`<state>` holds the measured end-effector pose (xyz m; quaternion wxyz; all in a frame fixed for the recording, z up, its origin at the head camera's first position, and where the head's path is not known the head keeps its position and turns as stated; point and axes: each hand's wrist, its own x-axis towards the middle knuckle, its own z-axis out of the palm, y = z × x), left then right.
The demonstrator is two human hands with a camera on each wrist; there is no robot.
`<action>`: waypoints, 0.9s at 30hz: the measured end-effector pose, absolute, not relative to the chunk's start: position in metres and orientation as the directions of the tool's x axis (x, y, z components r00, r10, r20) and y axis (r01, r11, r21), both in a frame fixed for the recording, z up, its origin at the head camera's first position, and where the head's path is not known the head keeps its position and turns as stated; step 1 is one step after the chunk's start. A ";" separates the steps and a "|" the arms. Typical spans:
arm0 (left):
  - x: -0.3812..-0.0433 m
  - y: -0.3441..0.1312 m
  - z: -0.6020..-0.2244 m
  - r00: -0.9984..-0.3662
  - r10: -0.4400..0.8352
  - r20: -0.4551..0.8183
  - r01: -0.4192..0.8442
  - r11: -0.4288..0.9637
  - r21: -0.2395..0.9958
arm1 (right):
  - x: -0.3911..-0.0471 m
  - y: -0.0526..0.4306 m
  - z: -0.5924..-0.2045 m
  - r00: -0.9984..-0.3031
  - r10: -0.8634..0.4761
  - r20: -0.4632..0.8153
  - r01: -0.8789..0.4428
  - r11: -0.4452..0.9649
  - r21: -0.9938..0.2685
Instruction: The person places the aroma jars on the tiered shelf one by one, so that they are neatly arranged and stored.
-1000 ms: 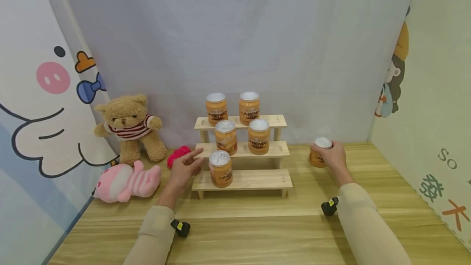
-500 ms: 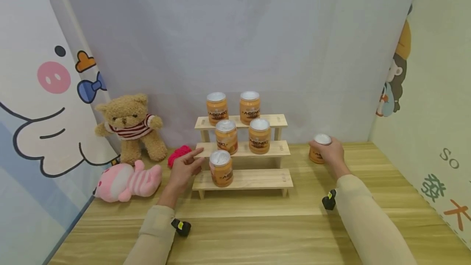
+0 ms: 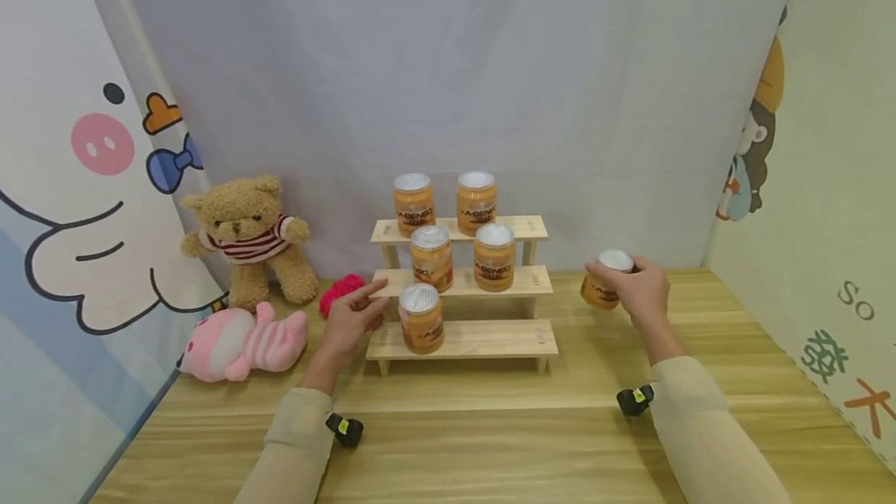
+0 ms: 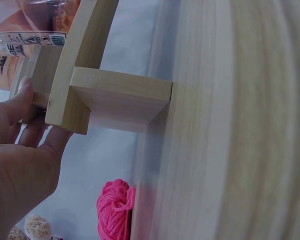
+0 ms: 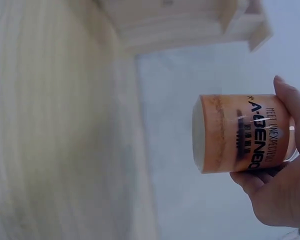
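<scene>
At the right my right hand (image 3: 645,292) grips an orange jar (image 3: 598,294) with a silver lid near its top, thumb and fingers on opposite sides. In the right wrist view that jar (image 5: 240,134) hangs clear of the table, its dark lettering showing. My left hand (image 3: 346,327) holds the left end of a three-tier wooden display stand (image 3: 493,341) at its middle step; in the left wrist view the thumb is above the board and fingers below. Matching jars stand upright: two on the top step, two on the middle, and one jar (image 3: 422,327) left on the bottom step.
A pink yarn ball (image 3: 341,292) lies behind the left hand. A teddy bear (image 3: 245,243) sits at the back left, with a pink plush toy (image 3: 245,342) lying before it. A grey curtain (image 3: 595,99) closes off the table's (image 3: 448,442) back edge.
My right hand has lifted the jar off the table and brought it slightly left, with a small tilt. My left hand stays at the stand's left end.
</scene>
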<state>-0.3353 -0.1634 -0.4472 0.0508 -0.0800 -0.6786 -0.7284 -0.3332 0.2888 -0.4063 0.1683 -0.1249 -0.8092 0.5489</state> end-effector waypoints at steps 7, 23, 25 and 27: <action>-0.336 -0.164 -0.448 -0.984 0.034 0.177 0.174 -0.078 0.982 | -0.308 0.276 -0.375 -0.932 0.284 0.226 -0.085 0.435 -0.896; -0.335 -0.164 -0.448 -0.982 0.032 0.185 0.183 -0.055 0.982 | -0.273 0.244 -0.353 -0.967 0.034 0.253 -0.226 0.348 -0.910; -0.335 -0.164 -0.448 -0.983 0.033 0.182 0.180 -0.049 0.982 | -0.272 0.238 -0.356 -0.965 -0.002 0.261 -0.247 0.335 -0.909; -0.335 -0.164 -0.448 -0.983 0.036 0.182 0.180 -0.046 0.983 | -0.271 0.231 -0.360 -0.963 -0.038 0.265 -0.263 0.318 -0.911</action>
